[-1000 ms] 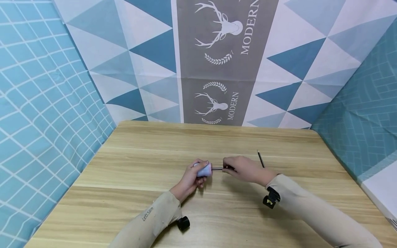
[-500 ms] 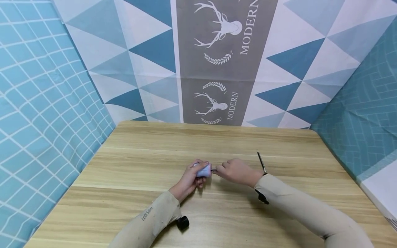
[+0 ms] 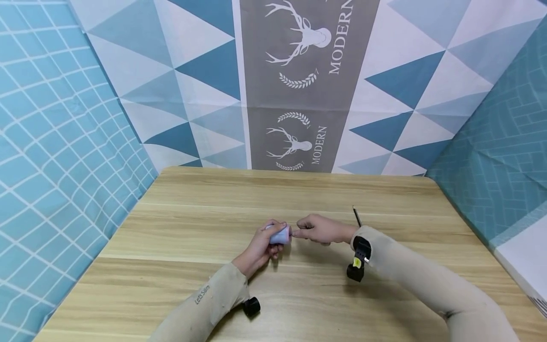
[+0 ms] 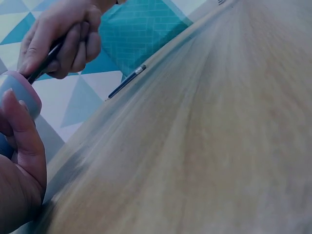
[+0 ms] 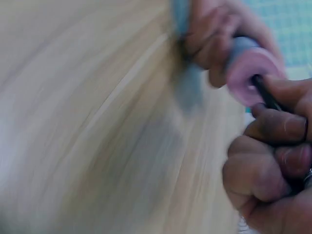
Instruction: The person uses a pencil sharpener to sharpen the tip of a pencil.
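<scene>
My left hand [image 3: 261, 244] grips a small pale-blue pencil sharpener [image 3: 278, 235] with a pink end, held on its side over the wooden table. In the right wrist view the pink face shows a round hole, and a dark pencil [image 5: 265, 92] is pushed into it. From the other side, my right hand [image 3: 322, 229] holds that pencil close to the hole. Its fingers curl round the shaft, as the left wrist view shows, with the index finger stretched along towards the sharpener. The pencil's tip is hidden inside.
A second dark pencil [image 3: 356, 215] lies on the table [image 3: 205, 218] behind my right wrist, sharpened end pointing away. Patterned cloth walls [image 3: 295, 95] stand at the back and sides. A white box-like object [image 3: 523, 266] sits at the right edge.
My right hand has moved left, close against the sharpener, and its wrist has turned over. Less pencil shows between hand and hole. My left hand and the sharpener stay nearly still.
</scene>
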Available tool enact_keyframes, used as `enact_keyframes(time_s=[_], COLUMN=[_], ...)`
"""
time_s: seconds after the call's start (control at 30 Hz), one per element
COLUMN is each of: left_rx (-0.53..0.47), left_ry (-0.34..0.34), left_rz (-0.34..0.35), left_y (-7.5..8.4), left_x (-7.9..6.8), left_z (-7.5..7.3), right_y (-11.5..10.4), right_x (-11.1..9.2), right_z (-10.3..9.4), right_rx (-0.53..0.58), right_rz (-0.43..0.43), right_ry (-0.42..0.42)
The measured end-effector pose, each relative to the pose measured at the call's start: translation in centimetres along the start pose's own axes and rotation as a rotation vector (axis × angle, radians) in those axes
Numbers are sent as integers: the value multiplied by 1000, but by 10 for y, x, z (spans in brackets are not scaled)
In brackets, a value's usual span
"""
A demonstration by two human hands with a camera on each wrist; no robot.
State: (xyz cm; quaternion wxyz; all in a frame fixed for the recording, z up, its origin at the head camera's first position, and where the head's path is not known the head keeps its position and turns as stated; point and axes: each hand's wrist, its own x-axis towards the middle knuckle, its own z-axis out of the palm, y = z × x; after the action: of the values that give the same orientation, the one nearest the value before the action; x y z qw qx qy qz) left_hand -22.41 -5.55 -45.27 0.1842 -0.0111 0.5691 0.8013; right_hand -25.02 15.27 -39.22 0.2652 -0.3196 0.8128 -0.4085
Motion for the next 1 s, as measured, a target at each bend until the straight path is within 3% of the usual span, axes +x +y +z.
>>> enact_keyframes(time_s=[0.1, 0.2, 0.27, 0.37, 0.47, 0.7, 0.8, 1.0], left_rx=[9, 24, 32, 33, 35, 24, 16, 20], left_ry=[-6, -18, -25, -27, -25, -27, -33, -28], left_rz=[1, 3, 5, 13, 21, 26, 25, 23], left_y=[-1, -2, -3, -2, -1, 0, -1, 0], left_x=[0, -1, -1, 0, 0, 0, 0, 1], left_z=[0, 0, 0, 0, 0, -1, -1, -2], right_y=[3, 9, 12, 13, 10, -6, -12, -8], right_x=[1, 2, 2, 2, 2, -12, -22, -35], right_z=[-3, -4, -4, -4, -6, -12, -13, -5], right_rx=[352, 580, 641, 613, 504, 6, -226, -765], right_rz=[208, 342, 370, 363, 340, 201, 69, -291], right_ry=[-98, -171, -198, -176, -117, 39, 111, 310])
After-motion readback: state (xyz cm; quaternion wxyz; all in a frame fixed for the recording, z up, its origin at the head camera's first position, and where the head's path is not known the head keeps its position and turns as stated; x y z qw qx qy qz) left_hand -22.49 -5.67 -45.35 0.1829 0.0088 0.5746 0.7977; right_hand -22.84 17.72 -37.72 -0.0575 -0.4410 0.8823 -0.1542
